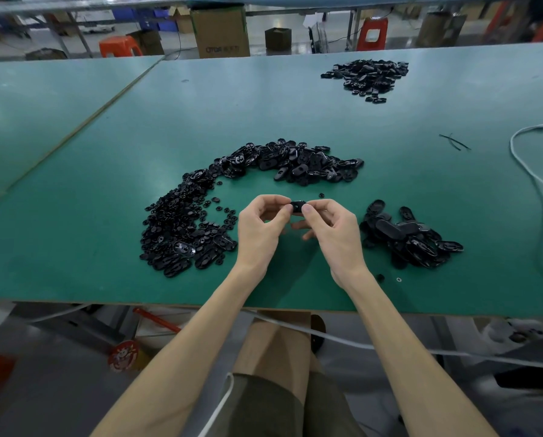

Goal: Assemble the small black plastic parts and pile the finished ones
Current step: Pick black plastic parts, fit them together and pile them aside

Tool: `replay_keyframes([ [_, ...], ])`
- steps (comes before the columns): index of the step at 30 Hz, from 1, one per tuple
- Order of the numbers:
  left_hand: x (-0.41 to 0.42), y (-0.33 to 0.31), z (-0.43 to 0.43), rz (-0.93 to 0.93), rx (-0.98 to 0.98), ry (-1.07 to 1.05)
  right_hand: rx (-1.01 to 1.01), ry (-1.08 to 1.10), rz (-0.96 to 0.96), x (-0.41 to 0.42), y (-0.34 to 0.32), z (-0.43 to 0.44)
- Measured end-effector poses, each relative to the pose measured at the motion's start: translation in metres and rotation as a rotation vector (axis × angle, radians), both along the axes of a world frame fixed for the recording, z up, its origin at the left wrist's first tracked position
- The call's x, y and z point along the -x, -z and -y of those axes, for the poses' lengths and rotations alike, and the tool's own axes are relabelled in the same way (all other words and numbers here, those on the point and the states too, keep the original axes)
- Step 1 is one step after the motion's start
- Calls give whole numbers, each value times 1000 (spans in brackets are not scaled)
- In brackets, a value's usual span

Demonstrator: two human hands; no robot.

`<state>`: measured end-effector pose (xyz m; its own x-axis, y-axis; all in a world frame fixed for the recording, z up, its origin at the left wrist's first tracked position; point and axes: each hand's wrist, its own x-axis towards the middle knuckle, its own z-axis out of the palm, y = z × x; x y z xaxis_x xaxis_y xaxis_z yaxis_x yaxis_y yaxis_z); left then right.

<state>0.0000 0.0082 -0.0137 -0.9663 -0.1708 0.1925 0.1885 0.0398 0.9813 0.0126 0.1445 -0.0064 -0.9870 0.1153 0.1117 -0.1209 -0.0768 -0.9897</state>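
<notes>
Both hands hold one small black plastic part (297,206) just above the green table (106,279). My left hand (260,228) pinches its left end, my right hand (333,230) pinches its right end. A curved heap of loose black oval parts (295,164) lies beyond the hands. To the left spreads a heap of small round pieces mixed with ovals (181,228). Right of my right hand sits a pile of black oval parts (405,238).
Another pile of black parts (366,77) lies at the far right of the table. A white cable (535,184) snakes along the right edge, with thin black strips (454,141) near it. Cardboard boxes (219,31) and red stools (372,33) stand beyond the table.
</notes>
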Motion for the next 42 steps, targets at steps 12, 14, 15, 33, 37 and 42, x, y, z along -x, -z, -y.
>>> replay_keyframes([
  [12,1,-1,0,4,-40,15,4,-18,2,-2,-3,-1],
  [14,1,0,0,10,-41,4,0,-22,3,-2,-3,-2],
  [15,1,0,0,13,-38,-4,-3,-25,3,-1,-2,-2],
  [33,-1,-4,1,-17,-57,57,59,-61,-13,0,-2,-3],
  [37,-2,-4,1,-13,-93,21,4,-32,6,1,1,-3],
  [42,-1,-5,3,20,-178,35,-127,-50,18,2,4,-4],
])
